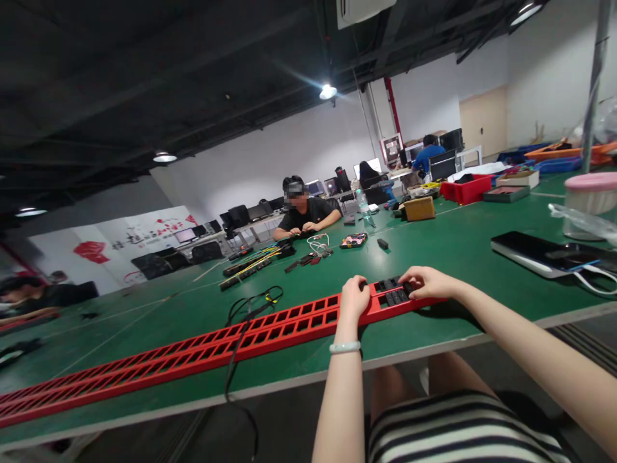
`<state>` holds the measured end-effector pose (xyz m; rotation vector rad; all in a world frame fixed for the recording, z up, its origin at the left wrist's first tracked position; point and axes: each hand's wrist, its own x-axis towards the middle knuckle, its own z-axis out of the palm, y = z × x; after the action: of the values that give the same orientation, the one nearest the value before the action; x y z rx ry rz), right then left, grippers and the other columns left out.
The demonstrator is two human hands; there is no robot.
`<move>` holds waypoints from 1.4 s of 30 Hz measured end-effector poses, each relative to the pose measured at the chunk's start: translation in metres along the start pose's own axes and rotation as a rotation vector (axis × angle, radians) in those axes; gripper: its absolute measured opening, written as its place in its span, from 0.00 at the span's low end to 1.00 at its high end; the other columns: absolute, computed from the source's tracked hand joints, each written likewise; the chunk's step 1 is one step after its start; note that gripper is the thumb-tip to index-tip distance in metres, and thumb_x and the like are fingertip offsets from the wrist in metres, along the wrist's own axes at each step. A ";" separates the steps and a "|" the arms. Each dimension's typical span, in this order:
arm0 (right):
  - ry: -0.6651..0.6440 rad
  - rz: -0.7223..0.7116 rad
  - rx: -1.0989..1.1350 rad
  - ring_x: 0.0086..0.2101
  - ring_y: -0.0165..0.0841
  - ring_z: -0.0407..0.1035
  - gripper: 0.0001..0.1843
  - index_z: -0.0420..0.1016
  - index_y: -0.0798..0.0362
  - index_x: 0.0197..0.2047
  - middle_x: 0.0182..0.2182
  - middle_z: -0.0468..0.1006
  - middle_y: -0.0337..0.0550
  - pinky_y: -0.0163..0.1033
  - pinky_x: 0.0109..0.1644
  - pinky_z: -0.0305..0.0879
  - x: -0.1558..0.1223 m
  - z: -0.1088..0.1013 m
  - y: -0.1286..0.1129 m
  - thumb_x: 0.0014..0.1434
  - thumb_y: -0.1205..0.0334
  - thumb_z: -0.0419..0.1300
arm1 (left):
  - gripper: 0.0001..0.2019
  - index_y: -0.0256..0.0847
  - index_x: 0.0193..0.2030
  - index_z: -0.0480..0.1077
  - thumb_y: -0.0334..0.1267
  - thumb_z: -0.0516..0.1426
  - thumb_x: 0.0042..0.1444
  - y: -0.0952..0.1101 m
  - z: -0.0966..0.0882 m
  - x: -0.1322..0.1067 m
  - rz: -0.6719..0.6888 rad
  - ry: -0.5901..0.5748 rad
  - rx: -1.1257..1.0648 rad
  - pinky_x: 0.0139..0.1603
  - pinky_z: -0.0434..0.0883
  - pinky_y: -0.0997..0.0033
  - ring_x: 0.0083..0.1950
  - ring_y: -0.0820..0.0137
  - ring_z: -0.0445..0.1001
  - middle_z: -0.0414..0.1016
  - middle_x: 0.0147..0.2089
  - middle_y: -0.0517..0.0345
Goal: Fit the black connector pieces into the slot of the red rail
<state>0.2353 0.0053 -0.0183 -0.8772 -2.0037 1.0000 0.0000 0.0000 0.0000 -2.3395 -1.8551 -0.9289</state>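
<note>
A long red frame (289,328) with two rows of rectangular slots runs along the near edge of the table. At its right end, several small black blocks (396,296) sit in the slots. My left hand (355,299) rests over the frame with its fingers curled, and a small black block (363,285) shows at its fingertips. At the right end, my right hand (427,283) has thumb and fingers closed around a black block (407,288) over the filled slots. The fingers partly hide both pieces.
A black strap (234,360) lies across the frame and hangs over the table edge. To the right are a phone (523,251) with a white cable and a pink-lidded tub (590,199). Across the green table (308,263), a person (308,212) sits behind cables and small parts.
</note>
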 end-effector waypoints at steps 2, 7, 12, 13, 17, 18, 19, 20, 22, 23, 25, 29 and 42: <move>0.005 0.004 -0.016 0.30 0.29 0.64 0.23 0.70 0.61 0.42 0.33 0.71 0.43 0.35 0.33 0.62 0.000 0.000 0.000 0.38 0.68 0.59 | 0.10 0.38 0.38 0.68 0.32 0.50 0.50 0.000 0.000 0.000 -0.005 -0.004 -0.003 0.45 0.62 0.72 0.42 0.70 0.67 0.71 0.39 0.54; -0.003 0.007 -0.069 0.29 0.29 0.65 0.23 0.70 0.61 0.42 0.33 0.71 0.44 0.35 0.33 0.62 0.000 -0.002 0.004 0.39 0.66 0.61 | 0.10 0.38 0.39 0.68 0.33 0.50 0.50 -0.001 0.000 0.000 -0.004 -0.010 -0.011 0.46 0.62 0.72 0.42 0.70 0.67 0.71 0.39 0.54; 0.019 -0.025 -0.154 0.28 0.29 0.64 0.22 0.72 0.60 0.41 0.34 0.71 0.45 0.35 0.31 0.62 -0.001 -0.002 0.003 0.39 0.63 0.62 | 0.10 0.38 0.39 0.68 0.34 0.50 0.50 -0.003 0.001 0.000 0.012 -0.003 -0.025 0.45 0.62 0.72 0.42 0.70 0.67 0.71 0.39 0.54; 0.020 -0.031 -0.174 0.28 0.29 0.64 0.22 0.73 0.60 0.40 0.34 0.71 0.45 0.35 0.31 0.62 -0.001 -0.002 0.003 0.39 0.62 0.62 | 0.10 0.39 0.39 0.68 0.34 0.50 0.50 -0.003 0.002 0.001 0.016 -0.002 -0.028 0.45 0.62 0.72 0.41 0.70 0.67 0.71 0.39 0.54; 0.012 -0.064 -0.241 0.27 0.28 0.64 0.22 0.73 0.58 0.40 0.33 0.70 0.44 0.34 0.29 0.61 0.000 -0.001 0.003 0.38 0.61 0.63 | 0.09 0.40 0.38 0.68 0.33 0.50 0.50 -0.005 0.003 0.002 0.022 -0.005 -0.032 0.45 0.62 0.72 0.41 0.70 0.67 0.71 0.39 0.54; 0.012 -0.074 -0.256 0.27 0.28 0.64 0.22 0.73 0.58 0.40 0.33 0.70 0.44 0.34 0.29 0.61 0.001 -0.001 0.003 0.38 0.60 0.63 | 0.09 0.40 0.37 0.68 0.33 0.50 0.50 -0.004 0.003 0.002 0.024 -0.010 -0.027 0.45 0.63 0.72 0.41 0.70 0.68 0.71 0.39 0.55; 0.013 -0.083 -0.268 0.26 0.28 0.64 0.22 0.74 0.57 0.40 0.33 0.70 0.44 0.34 0.29 0.61 0.001 -0.001 0.004 0.38 0.60 0.63 | 0.09 0.40 0.37 0.68 0.33 0.50 0.50 -0.004 0.003 0.002 0.027 -0.017 -0.017 0.44 0.63 0.73 0.41 0.70 0.68 0.71 0.39 0.55; 0.016 -0.090 -0.277 0.26 0.28 0.64 0.22 0.74 0.57 0.40 0.32 0.70 0.44 0.34 0.29 0.61 0.002 -0.001 0.004 0.38 0.60 0.63 | 0.08 0.41 0.36 0.68 0.34 0.50 0.51 -0.003 0.003 0.001 0.031 -0.025 -0.002 0.43 0.63 0.73 0.40 0.70 0.68 0.71 0.38 0.55; 0.021 -0.096 -0.286 0.26 0.28 0.63 0.22 0.73 0.57 0.40 0.32 0.70 0.43 0.34 0.29 0.60 0.002 -0.001 0.005 0.39 0.59 0.63 | 0.07 0.41 0.35 0.67 0.35 0.49 0.51 0.000 0.002 0.000 0.043 -0.041 0.036 0.40 0.63 0.73 0.38 0.70 0.68 0.71 0.36 0.56; 0.022 -0.100 -0.289 0.26 0.28 0.63 0.22 0.73 0.57 0.41 0.32 0.70 0.44 0.34 0.29 0.60 0.002 0.000 0.005 0.39 0.59 0.63 | 0.07 0.41 0.34 0.67 0.36 0.49 0.52 0.002 0.001 -0.002 0.054 -0.047 0.056 0.38 0.63 0.73 0.37 0.70 0.68 0.71 0.36 0.57; 0.027 -0.113 -0.299 0.27 0.28 0.63 0.22 0.73 0.56 0.41 0.32 0.69 0.43 0.34 0.30 0.60 0.001 0.000 0.004 0.40 0.58 0.62 | 0.07 0.41 0.33 0.66 0.38 0.49 0.52 0.006 0.000 -0.004 0.091 -0.057 0.082 0.36 0.63 0.73 0.36 0.71 0.68 0.70 0.35 0.57; 0.026 -0.147 -0.338 0.27 0.29 0.63 0.21 0.73 0.55 0.41 0.32 0.69 0.43 0.34 0.31 0.60 0.000 -0.001 0.002 0.41 0.57 0.62 | 0.09 0.42 0.30 0.66 0.45 0.51 0.50 0.014 -0.003 -0.008 0.180 -0.127 0.104 0.35 0.62 0.74 0.34 0.71 0.67 0.68 0.33 0.59; -0.016 -0.142 -0.382 0.27 0.28 0.62 0.21 0.73 0.56 0.41 0.32 0.69 0.43 0.33 0.31 0.59 -0.001 0.000 -0.006 0.42 0.57 0.61 | 0.06 0.43 0.28 0.67 0.39 0.50 0.48 0.028 -0.003 -0.013 0.257 -0.216 0.264 0.28 0.59 0.75 0.32 0.72 0.67 0.68 0.33 0.59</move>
<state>0.2345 0.0021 -0.0131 -0.9075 -2.2767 0.5547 0.0219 -0.0208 0.0062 -2.5064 -1.5675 -0.3937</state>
